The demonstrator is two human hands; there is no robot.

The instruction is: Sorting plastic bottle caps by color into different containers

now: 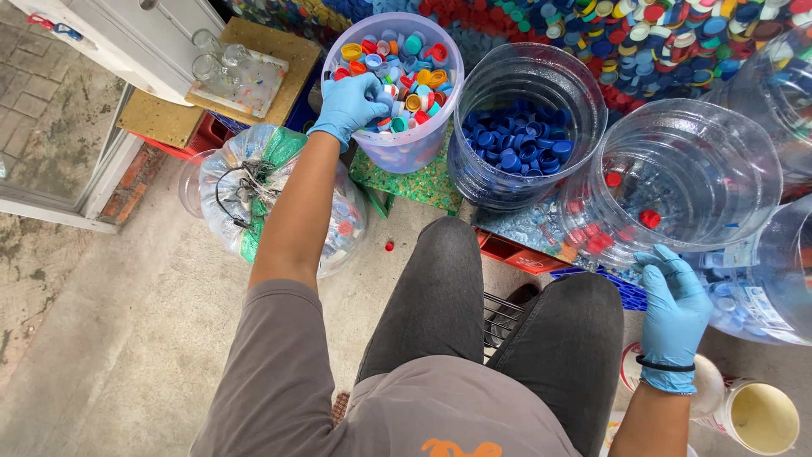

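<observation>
Head view: left hand [347, 106] was curled into mixed caps [397, 59] in the lilac tub [406, 144] (grasp hidden, can't tell). Right hand [672, 309] hung loose, empty, beside the red-cap jug [677, 182]. Risk: tub sat near its stand's edge; digging could tip it.
</observation>
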